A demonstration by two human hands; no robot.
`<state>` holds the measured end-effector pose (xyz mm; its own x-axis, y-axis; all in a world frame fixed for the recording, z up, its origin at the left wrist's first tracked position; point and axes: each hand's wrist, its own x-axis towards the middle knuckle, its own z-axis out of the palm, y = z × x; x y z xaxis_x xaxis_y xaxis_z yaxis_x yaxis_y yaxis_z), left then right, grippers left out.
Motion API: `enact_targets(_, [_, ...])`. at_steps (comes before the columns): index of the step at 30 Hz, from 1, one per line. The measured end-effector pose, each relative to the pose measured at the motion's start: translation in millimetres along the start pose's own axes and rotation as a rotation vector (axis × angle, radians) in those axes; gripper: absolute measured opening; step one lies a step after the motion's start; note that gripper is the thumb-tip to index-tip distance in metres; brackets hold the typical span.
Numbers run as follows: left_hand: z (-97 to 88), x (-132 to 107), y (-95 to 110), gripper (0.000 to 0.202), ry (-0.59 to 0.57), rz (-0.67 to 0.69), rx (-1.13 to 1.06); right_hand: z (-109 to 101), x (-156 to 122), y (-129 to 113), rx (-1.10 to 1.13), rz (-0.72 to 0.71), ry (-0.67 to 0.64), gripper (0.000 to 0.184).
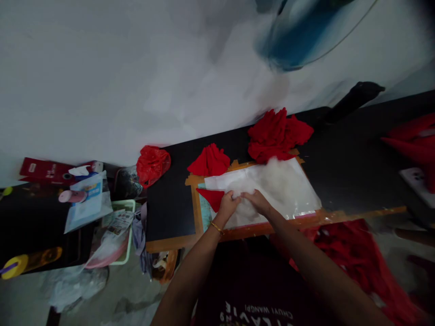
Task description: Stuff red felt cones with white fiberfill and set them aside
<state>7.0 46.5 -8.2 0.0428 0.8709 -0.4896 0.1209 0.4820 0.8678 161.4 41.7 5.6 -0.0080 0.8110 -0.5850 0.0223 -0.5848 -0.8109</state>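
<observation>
Both my hands meet over a white sheet [234, 220] on the table, fingers closed on a tuft of white fluffy stuffing [242, 186]. My left hand [228, 207], with a gold bracelet at the wrist, grips the left side of the tuft. Its right side is in my right hand [257, 202]. A flat red fabric triangle [211, 197] lies just left of my left hand, partly hidden by it. To the right, a larger heap of loose stuffing [277, 179] rests on the sheet.
Red fabric piles [277, 136] and a smaller red fabric piece [210, 160] lie behind the sheet. A red plastic bag [152, 165] sits at the table's left end. A phone [419, 183] lies far right. Below the table edge is a large bag of red pieces [360, 258].
</observation>
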Motion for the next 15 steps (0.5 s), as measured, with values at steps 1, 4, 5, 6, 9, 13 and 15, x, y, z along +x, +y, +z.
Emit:
enact_targets(1, [-0.5,1.3,1.6,0.018,0.003,-0.006,-0.001,0.2,0.0,-0.5,0.002,0.004,0.003,0.034])
enact_targets(4, [-5.5,4.4,5.2,0.016,0.064,-0.020,-0.014,-2.1,-1.1,-2.4,-0.003,0.014,0.033,0.031])
enact_targets(5, [-7.3,4.8,6.0,0.016,0.090,-0.027,-0.026,-3.3,-1.5,-2.9,-0.004,0.016,0.044,0.030])
enact_targets(6, [-8.6,5.0,6.6,0.017,0.115,-0.036,-0.041,-4.3,-1.7,-3.2,-0.005,0.017,0.056,0.030])
enact_targets(9, [-9.2,3.4,8.4,0.022,0.160,-0.067,-0.103,-6.4,0.2,-2.8,0.004,0.010,0.100,0.030])
enact_targets(13, [-4.7,-2.1,11.3,0.038,0.113,-0.134,-0.189,-7.9,4.7,-2.3,0.044,-0.030,0.137,0.032])
enact_targets(15, [-0.6,-4.7,12.4,0.041,0.056,-0.177,-0.210,-7.6,5.1,-2.3,0.069,-0.053,0.111,0.033])
